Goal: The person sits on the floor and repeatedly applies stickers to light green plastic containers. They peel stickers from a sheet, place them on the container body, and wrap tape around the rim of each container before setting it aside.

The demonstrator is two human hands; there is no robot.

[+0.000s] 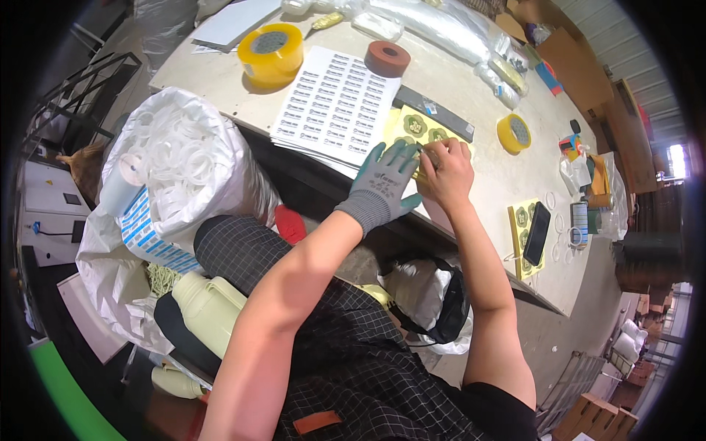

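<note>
My left hand (384,180), in a grey knit glove with green fingertips, lies with its fingers stretched out and apart over the near left edge of a yellow sheet (403,117) printed with green flower shapes. The bare right hand (450,173) is bent close beside it on the same sheet, its fingertips drawn together near the left fingers. Whatever it pinches is too small or hidden to tell. A dark grey flat bar (435,112) lies along the sheet's far side. Just left of the sheet is a stack of white label sheets (331,110) with rows of printed black labels.
Yellow tape rolls (271,55) (514,134) and a brown tape roll (387,59) sit on the table (471,173). A phone (537,233) rests on another yellow flower sheet (521,217) at right. A white sack of clear rings (193,162) stands left. Clear-wrapped rolls (434,31) lie at the back.
</note>
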